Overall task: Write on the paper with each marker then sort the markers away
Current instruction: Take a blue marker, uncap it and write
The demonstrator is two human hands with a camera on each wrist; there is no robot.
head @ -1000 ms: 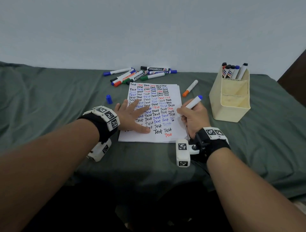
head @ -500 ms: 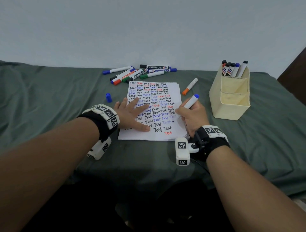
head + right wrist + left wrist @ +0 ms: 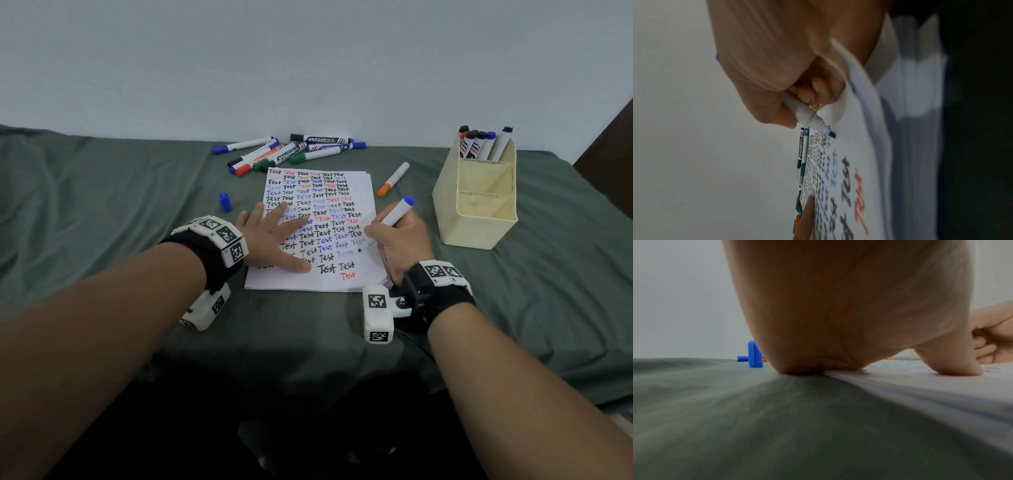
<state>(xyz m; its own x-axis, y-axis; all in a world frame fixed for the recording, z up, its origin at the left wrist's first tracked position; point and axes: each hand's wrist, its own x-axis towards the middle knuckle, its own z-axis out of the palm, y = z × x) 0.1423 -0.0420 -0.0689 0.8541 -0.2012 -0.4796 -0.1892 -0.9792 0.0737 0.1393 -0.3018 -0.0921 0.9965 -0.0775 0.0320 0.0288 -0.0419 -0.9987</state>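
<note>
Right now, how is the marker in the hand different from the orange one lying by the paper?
The blue marker is tilted in the right hand, tip at the paper; the orange marker lies flat on the green cloth. The blue marker's cap stands apart; the orange marker is capped. Both have white barrels.

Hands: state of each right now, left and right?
Left hand: open, fingers spread flat, pressing on the paper.
Right hand: closed around the blue-ended marker, its uncapped tip at the paper.
</note>
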